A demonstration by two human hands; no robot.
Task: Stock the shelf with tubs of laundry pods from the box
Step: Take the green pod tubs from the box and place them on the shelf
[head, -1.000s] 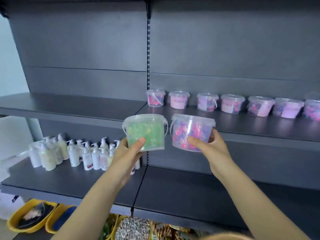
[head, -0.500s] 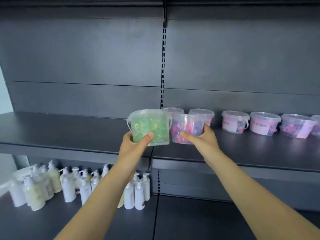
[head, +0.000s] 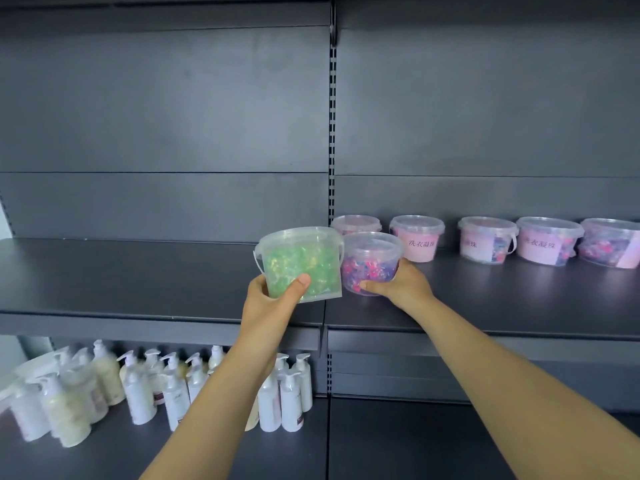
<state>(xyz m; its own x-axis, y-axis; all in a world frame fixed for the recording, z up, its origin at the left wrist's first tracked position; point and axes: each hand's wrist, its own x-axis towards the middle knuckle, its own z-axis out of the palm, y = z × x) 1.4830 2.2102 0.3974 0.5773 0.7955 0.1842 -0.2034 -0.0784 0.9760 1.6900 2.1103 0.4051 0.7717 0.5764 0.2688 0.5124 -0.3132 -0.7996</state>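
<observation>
The left hand (head: 273,299) grips the green tub (head: 301,265), thumb curled across its front and fingers behind it, holding it upright above the shelf (head: 138,278) near the seam between the two bays. Just right of it the right hand (head: 403,287) clamps the pink tub (head: 372,258) low on its side, thumb in front, fingers round the far side. That tub is low over the shelf, in front of the leftmost tub of the row (head: 486,239) along the back; whether its base touches the board cannot be told. The two held tubs overlap in view. Bottles (head: 138,389) stand on the lower shelf (head: 415,445)
</observation>
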